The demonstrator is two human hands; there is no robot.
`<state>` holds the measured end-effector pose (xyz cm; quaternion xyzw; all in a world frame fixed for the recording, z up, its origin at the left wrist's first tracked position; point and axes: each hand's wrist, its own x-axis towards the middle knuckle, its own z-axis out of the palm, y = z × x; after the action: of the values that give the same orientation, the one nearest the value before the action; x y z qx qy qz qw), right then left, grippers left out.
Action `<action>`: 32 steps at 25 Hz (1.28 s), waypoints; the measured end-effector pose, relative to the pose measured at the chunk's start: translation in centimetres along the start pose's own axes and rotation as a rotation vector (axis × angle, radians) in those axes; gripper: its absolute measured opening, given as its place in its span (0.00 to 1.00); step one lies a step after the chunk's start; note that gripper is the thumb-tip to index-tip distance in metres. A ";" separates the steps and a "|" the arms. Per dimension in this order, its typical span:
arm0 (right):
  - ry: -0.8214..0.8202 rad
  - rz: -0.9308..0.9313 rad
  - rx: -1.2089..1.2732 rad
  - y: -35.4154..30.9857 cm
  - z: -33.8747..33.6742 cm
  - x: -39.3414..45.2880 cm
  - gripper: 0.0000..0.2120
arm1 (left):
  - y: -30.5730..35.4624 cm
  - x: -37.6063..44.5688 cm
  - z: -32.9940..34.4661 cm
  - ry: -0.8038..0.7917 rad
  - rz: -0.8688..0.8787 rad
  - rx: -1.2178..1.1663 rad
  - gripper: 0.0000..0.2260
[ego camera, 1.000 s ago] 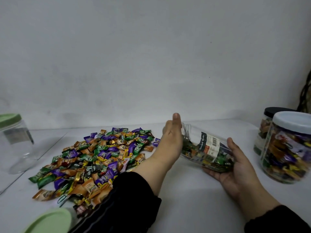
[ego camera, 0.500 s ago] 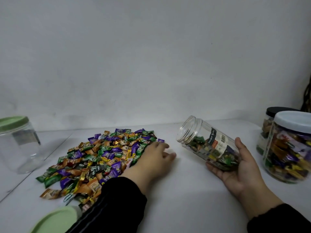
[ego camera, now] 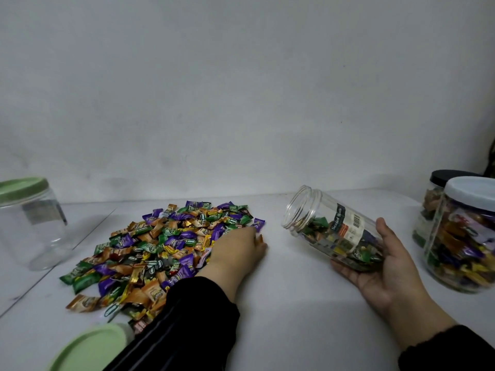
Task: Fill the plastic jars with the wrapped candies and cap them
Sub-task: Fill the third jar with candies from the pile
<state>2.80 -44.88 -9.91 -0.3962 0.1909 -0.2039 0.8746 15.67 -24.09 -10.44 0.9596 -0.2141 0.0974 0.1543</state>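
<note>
Two hands work at a white table (ego camera: 294,303). Her left hand (ego camera: 235,250) lies palm down on the right edge of the pile of wrapped candies (ego camera: 160,250), fingers curled into the sweets; whether it grips any, I cannot tell. Her right hand (ego camera: 385,266) cradles an open jar (ego camera: 332,231) from below, fingers wrapped round its base, the jar tilted with its mouth toward the pile and partly filled. Near the right edge stand two capped, filled jars, a white-lidded jar (ego camera: 463,236) in front of a black-lidded jar (ego camera: 431,204). At far left stands a green-lidded jar (ego camera: 29,223); a loose green lid (ego camera: 88,349) lies near the sleeve.
</note>
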 end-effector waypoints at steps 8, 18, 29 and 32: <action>-0.050 0.001 -0.053 0.2 0.3 -0.3 0.22 | 3.2 0.6 -4.7 0.246 -0.788 -1.654 0.17; -0.049 0.028 -0.028 0.5 0.5 -0.5 0.24 | 8.6 -2.7 -5.5 0.072 -0.061 -1.146 0.25; -0.065 0.129 0.263 1.6 1.9 -1.2 0.25 | -2.2 3.0 -0.2 -0.005 -0.076 -0.138 0.21; -0.099 0.152 0.241 2.1 2.2 -1.1 0.26 | -2.5 2.7 1.4 -0.169 -0.062 0.099 0.23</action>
<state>3.45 -41.71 -9.96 -0.2824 0.1512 -0.1389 0.9371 19.32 -23.45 -11.74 0.9770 -0.1916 0.0217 0.0908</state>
